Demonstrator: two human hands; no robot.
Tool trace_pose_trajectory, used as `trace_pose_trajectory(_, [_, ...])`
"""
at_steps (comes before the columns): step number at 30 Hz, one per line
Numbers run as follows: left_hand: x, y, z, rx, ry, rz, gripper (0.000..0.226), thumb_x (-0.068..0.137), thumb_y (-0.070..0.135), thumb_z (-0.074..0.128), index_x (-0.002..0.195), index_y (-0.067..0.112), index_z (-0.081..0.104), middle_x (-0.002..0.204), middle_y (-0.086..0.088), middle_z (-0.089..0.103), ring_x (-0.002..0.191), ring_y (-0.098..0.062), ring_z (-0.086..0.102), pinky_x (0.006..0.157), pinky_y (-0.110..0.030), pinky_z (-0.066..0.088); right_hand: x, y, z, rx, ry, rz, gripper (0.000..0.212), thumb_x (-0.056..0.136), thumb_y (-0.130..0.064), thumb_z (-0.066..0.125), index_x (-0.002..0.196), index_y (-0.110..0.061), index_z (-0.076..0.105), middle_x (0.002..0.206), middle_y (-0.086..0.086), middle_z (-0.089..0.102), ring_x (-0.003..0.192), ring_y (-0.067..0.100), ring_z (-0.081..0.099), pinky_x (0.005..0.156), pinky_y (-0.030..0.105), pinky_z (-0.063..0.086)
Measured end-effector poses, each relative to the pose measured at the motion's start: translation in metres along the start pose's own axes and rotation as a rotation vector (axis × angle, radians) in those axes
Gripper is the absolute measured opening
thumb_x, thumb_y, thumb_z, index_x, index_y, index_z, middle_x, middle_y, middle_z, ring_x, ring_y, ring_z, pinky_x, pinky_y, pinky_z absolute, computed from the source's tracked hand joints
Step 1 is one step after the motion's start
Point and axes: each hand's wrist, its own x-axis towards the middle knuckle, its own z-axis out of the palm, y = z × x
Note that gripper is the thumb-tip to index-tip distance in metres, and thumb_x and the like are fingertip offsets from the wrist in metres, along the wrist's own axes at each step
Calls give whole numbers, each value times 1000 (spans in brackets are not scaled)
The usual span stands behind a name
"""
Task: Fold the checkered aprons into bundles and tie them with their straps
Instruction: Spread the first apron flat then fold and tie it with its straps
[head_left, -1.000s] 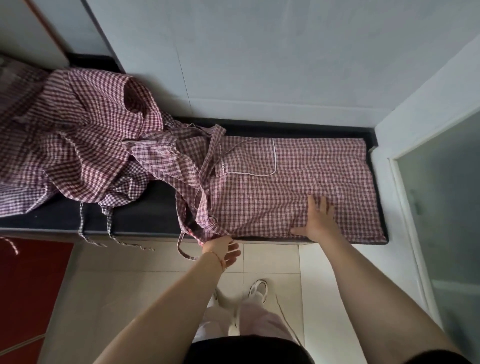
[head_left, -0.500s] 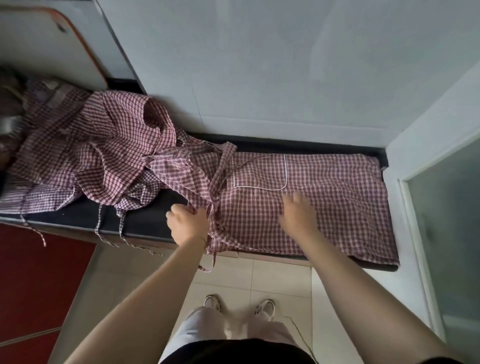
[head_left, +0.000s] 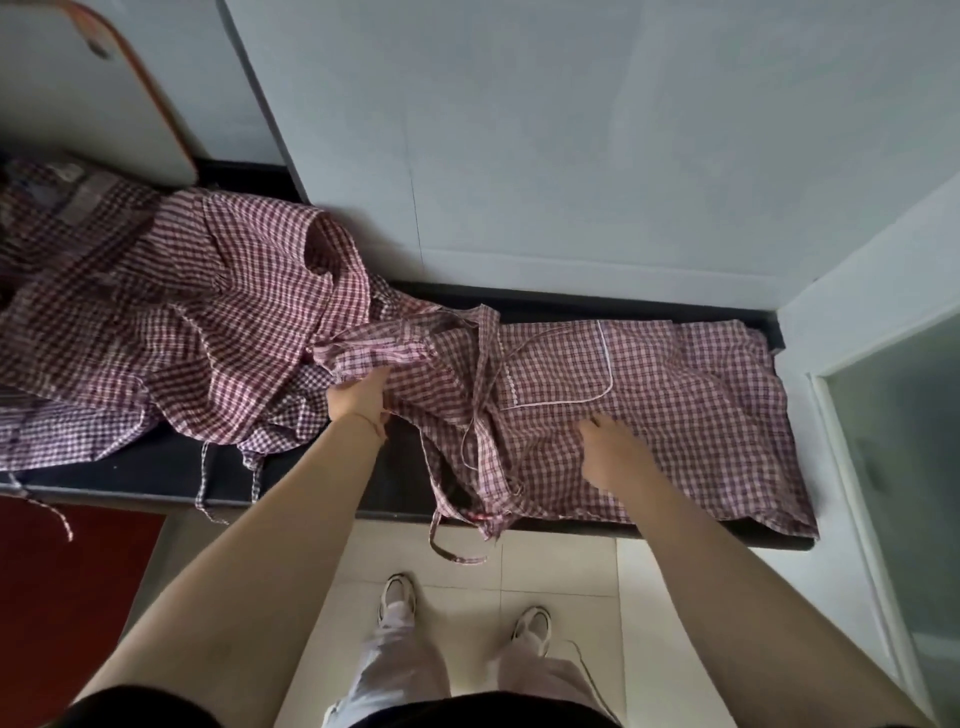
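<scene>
Red-and-white checkered apron spread flat on the right part of the dark counter, pocket with white trim facing up. Left hand at the apron's bunched left end — fingers curled round a fold of the cloth, lifting it a little off the counter. Right hand lying on the middle of the apron, just under the pocket; fingers mostly hidden from here, so cannot tell if flat or curled. Thin straps running down across the apron between the two hands, ends dangling over the counter's front edge. Big messy pile of more aprons to the left, touching the held end, with a few strings hanging off the edge too.

Long black counter against a pale grey wall. White board with an orange rim leaning at top left. Red cabinet front below on the left, pale floor tiles below — white shoes on them. Frosted glass panel on the right.
</scene>
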Motion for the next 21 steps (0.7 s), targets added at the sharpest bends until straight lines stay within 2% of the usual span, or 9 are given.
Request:
trace_pose_trajectory(2, [9,10,-6,-42,91,-18,74,69,37,85,129,9,54,109,-6,68,73,-21,68,56,-32,58,1,-28,-15,28,247,-25,19,95,-20,55,110,-11,64,120,8,56,110,24,54,96,41,48])
trace_pose_trajectory(4, [13,18,-9,-57,73,-32,83,69,39,87,135,9,47,114,-5,65,79,-21,68,66,-34,60,-1,-68,-28,238,374,-98,23,97,-24,55,82,-8,63,91,6,60,81,18,56,77,36,52])
trace_pose_trajectory(6, [15,21,-5,-38,-39,-42,74,68,42,87,128,10,57,110,-3,71,85,-20,71,60,-27,51,-2,-104,-33,462,246,-138,34,96,-32,58,77,-4,61,77,10,60,64,16,53,61,32,46])
trace_pose_trajectory(8, [18,23,-4,8,-124,-45,52,75,40,84,115,12,67,97,0,75,79,-14,71,56,-26,45,0,-130,-30,452,147,-155,32,92,-37,64,82,-7,60,78,6,61,66,16,55,61,30,45])
trace_pose_trajectory(10, [24,29,-4,36,-128,-43,35,83,31,78,111,12,68,92,-1,74,75,-14,68,58,-28,51,5,-138,-25,481,57,-62,19,91,-23,64,80,-11,54,78,3,56,67,18,54,62,33,46])
trace_pose_trajectory(13, [32,42,-12,49,-179,-65,31,88,18,70,118,11,66,98,-7,72,81,-21,69,68,-35,60,6,-135,-36,856,-52,115,10,92,-10,60,83,-7,60,76,3,56,61,15,49,55,28,43])
trace_pose_trajectory(17, [23,58,-9,-25,-404,8,29,88,12,71,115,5,62,109,-11,71,96,-24,68,67,-33,58,-15,-119,-79,1460,-155,80,28,98,-5,51,120,11,58,105,14,64,69,3,65,68,14,51])
trace_pose_trajectory(19, [-2,75,-1,-69,-601,121,15,92,12,67,106,7,62,106,-9,71,100,-24,66,77,-35,57,-19,-112,-94,1610,-344,14,33,99,-21,54,122,1,61,112,15,66,88,17,67,90,34,54])
trace_pose_trajectory(21, [-26,94,3,-166,-782,168,3,96,14,59,95,11,61,98,-4,71,97,-21,64,89,-38,53,-15,-108,-102,1511,-460,7,44,97,-42,59,122,-7,61,89,10,69,83,23,67,99,45,45])
